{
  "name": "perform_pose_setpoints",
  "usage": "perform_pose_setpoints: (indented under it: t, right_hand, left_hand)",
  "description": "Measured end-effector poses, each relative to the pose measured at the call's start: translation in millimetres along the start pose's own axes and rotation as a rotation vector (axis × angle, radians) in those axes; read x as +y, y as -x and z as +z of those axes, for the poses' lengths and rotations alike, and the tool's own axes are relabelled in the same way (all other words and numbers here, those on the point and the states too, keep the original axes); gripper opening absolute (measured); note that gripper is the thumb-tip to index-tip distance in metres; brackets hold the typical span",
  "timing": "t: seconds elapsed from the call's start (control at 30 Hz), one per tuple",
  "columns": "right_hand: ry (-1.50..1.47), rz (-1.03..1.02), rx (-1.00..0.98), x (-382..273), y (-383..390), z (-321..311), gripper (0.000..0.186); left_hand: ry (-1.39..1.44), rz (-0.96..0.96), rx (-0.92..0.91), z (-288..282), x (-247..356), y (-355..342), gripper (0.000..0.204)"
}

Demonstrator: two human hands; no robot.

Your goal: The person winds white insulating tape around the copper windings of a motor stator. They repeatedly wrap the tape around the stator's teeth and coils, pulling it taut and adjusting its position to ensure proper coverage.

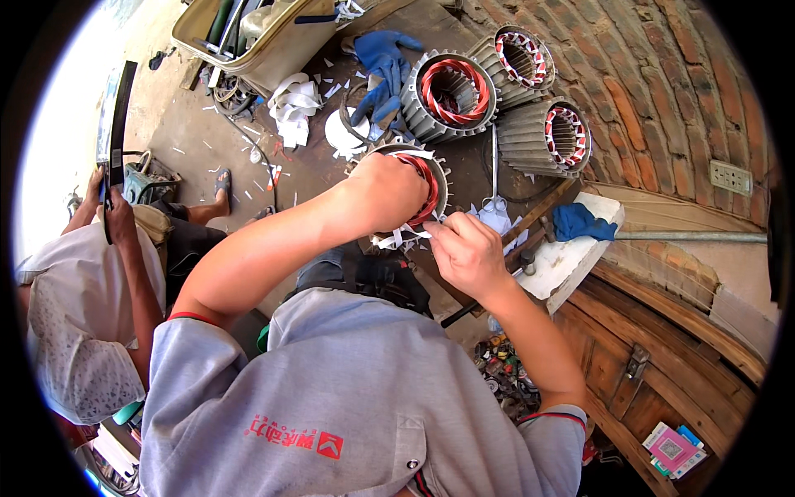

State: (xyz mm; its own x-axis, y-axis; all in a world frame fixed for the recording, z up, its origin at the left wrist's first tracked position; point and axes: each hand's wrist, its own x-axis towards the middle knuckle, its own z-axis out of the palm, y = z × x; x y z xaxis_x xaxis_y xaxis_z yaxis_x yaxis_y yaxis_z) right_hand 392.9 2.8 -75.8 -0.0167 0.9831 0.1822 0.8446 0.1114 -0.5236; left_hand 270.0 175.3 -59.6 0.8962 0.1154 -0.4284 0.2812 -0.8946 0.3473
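A motor stator [445, 186] with a grey finned housing and a ring of red windings stands in front of me. My left hand [391, 192] is closed over its upper left side; its fingertips are hidden by the hand itself. My right hand [468, 253] pinches at the near right rim, where a white strip [406, 233] pokes out beside the windings. Just beyond is a second stator [450, 95] with red windings. Two more stators, one upright [515, 62] and one tilted [542, 137], have red-and-white lined ends.
Blue gloves [383, 70], a white disc [345, 131] and crumpled white paper [294, 103] lie at the far side. A tool bucket [248, 41] stands far left. To the right are a brick wall [621, 74] and a white slab [571, 257] bearing a blue cloth [584, 222]. Another person [91, 290] sits at left.
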Motion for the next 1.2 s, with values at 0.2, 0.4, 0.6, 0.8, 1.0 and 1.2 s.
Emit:
perform_pose_setpoints:
  t: [0.2,0.4,0.6,0.8,1.0,1.2]
  right_hand:
    - [-0.438,0.027,0.183,-15.1,2.4,2.2,0.009]
    - [-1.488,0.235,0.192,-28.8,20.0,-30.9,0.017]
    - [-1.689,0.218,0.26,-18.8,14.9,-47.4,0.022]
    - [-1.079,0.224,0.141,-32.9,-6.1,-61.0,0.026]
    - [-0.288,-0.047,0.158,-66.7,19.7,-48.9,0.016]
    - [-0.488,0.302,0.118,-52.9,42.1,-24.4,0.023]
  left_hand:
    - [0.006,-0.108,0.091,-6.0,4.0,7.7,0.01]
    - [-0.076,-0.38,0.491,-16.8,-12.7,50.9,0.01]
    - [0.12,-0.401,0.82,-21.8,-9.8,121.2,0.002]
    - [1.042,0.244,0.647,14.4,43.2,96.8,0.004]
    - [1.889,-0.023,0.685,51.2,79.2,39.3,0.012]
    - [2.294,0.13,0.66,49.1,61.7,46.1,0.015]
